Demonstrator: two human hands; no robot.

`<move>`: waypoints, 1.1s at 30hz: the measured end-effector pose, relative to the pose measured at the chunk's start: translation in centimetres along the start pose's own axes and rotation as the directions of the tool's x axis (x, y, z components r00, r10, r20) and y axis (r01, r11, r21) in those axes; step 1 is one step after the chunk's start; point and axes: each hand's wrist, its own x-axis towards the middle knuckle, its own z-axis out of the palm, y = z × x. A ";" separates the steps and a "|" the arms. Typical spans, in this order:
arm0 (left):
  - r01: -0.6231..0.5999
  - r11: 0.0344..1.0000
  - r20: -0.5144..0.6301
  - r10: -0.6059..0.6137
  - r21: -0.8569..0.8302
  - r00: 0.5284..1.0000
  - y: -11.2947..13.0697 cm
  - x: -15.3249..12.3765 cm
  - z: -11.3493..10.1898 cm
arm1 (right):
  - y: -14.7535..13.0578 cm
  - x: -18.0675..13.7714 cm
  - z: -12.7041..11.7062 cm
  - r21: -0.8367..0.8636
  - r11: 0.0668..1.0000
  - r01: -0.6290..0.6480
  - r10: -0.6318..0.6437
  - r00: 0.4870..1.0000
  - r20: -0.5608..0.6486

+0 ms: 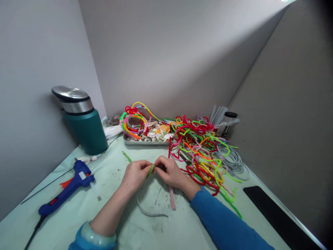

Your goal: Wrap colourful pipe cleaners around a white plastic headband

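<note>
Above the middle of the table, my left hand [135, 174] pinches a bright green pipe cleaner [150, 171] between thumb and fingers. My right hand [169, 171] is closed beside it, its fingertips meeting the left ones at the same strand. A green twisted end [126, 156] sticks out behind the left hand. From under that hand a grey cord [148, 213] curves toward me over the cloth; whether it joins the green strand is hidden. Below the right wrist lies a pink fuzzy strip [172, 198].
A blue glue gun [67, 189] lies left, near a teal bottle [85, 132]. At the back, a metal tray [148, 142] holds flat pieces and coiled pipe cleaners. Tangled pipe cleaners [197, 139], grey cord coils [234, 161] and a black flat object [273, 211] occupy the right.
</note>
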 end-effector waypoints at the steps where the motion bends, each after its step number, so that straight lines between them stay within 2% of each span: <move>1: -0.004 1.000 0.002 0.004 -0.002 1.000 0.0 0.0 0.0 | 0.0 0.0 0.0 -0.001 1.000 0.001 -0.001 1.000 -0.001; 11: 0.001 0.998 -0.021 0.001 0.063 1.000 0.2 0.0 -0.1 | -0.5 0.0 -0.2 -0.038 0.999 0.024 -0.023 1.000 0.006; 20: -0.039 0.995 -0.028 0.042 0.097 0.999 0.3 -0.1 -0.2 | -0.9 0.3 -0.6 -0.025 0.989 0.143 -0.144 0.988 -0.049; 28: -0.098 0.973 -0.020 0.104 0.211 0.994 0.2 -0.1 -0.3 | -0.7 0.3 -0.5 -0.099 0.958 0.268 -0.262 0.962 0.071; 33: -0.099 0.972 -0.008 0.104 0.215 0.995 -0.2 0.1 -0.2 | -0.7 0.3 -0.4 -0.173 0.947 0.269 -0.262 0.963 0.063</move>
